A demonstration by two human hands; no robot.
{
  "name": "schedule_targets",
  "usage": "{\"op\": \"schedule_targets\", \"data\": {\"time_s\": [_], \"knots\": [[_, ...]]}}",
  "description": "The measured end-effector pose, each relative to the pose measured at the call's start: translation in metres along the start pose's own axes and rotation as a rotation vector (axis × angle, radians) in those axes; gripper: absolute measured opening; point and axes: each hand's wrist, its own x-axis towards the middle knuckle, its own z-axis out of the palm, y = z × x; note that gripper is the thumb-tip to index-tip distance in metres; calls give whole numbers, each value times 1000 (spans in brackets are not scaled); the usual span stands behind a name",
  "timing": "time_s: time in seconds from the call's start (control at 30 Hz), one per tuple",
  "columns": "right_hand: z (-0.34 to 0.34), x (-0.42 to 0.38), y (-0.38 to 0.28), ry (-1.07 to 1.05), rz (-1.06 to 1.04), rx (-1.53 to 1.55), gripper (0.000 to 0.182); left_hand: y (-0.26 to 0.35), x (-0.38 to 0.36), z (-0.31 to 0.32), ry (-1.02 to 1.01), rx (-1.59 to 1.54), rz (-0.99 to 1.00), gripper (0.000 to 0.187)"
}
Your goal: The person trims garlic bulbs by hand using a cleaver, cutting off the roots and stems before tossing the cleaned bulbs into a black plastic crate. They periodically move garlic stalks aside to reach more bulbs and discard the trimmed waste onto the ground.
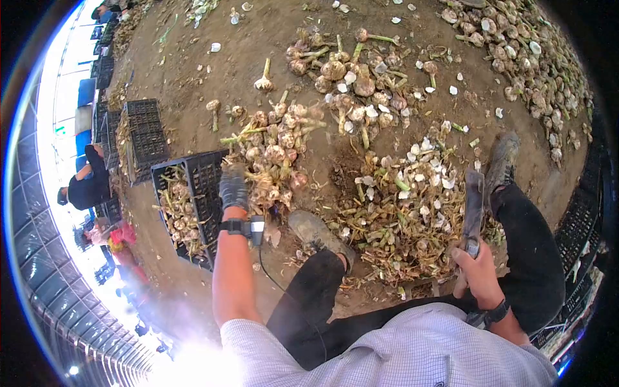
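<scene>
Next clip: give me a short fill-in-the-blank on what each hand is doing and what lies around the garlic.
1. The left hand wears a dark ____ as it reaches into the garlic pile.
2. The right hand grips a flat ____.
3. Beside the left hand, the black crate holds ____ bulbs.
4. Cut stems and skins lie between the person's two ____.

Missing words: glove; blade; garlic; shoes

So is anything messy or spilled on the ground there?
Yes. Garlic bulbs lie loose on the bare dirt instead of in the black crate, and cut stalks and skins are strewn between the person's shoes. The gloved left hand reaches into the garlic; the right hand holds a blade.
</scene>
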Motion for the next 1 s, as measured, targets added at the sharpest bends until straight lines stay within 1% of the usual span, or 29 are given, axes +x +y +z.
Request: {"op": "schedule_targets", "data": {"time_s": [0.07,0.1,0.13,0.23,0.27,0.37,0.4,0.5,0.53,0.63,0.67,0.77,0.8,0.87,0.9,0.93,1.0], "knots": [[3,-4,5,1,-46,-31,21,81,-20,-37,-18,-427,-349,41],[2,-6,9,-9,-56,-23,21,101,-29,-47,-28,-645,-520,37],[1,-7,13,-19,-68,-16,21,95,-35,-53,6,-661,-531,28],[3,-7,18,-23,-98,-23,22,76,-50,-47,62,-105,-132,25],[3,-9,18,-18,-98,-29,22,69,-53,-43,-25,-133,-66,35],[6,-11,12,-22,-88,-88,23,115,-72,-21,-33,447,-84,45],[8,-11,9,-23,-76,-86,23,103,-64,-14,-48,588,66,46],[10,-9,8,-30,-37,-77,22,143,-54,8,-84,803,33,43],[10,-8,7,-39,-36,-71,22,154,-44,16,-111,877,-20,42],[13,-3,11,-45,-48,-64,21,174,-23,37,-291,1073,-312,43],[12,-1,11,-38,-58,-63,21,154,-11,42,-309,1056,-299,41],[11,-3,1,-42,-36,-76,21,166,-18,46,-236,1016,-159,39],[10,-2,1,-39,-38,-76,21,166,-14,47,-358,1100,-219,43],[9,-2,4,-36,-43,-74,20,147,-15,44,-391,1091,-171,49],[9,-3,5,-41,-38,-60,21,151,-20,42,-407,1084,-147,52],[8,-4,6,-44,-37,-47,21,161,-22,37,-489,957,-228,65],[6,-8,8,-41,-32,-43,21,154,-30,28,-447,835,-208,74]]}}
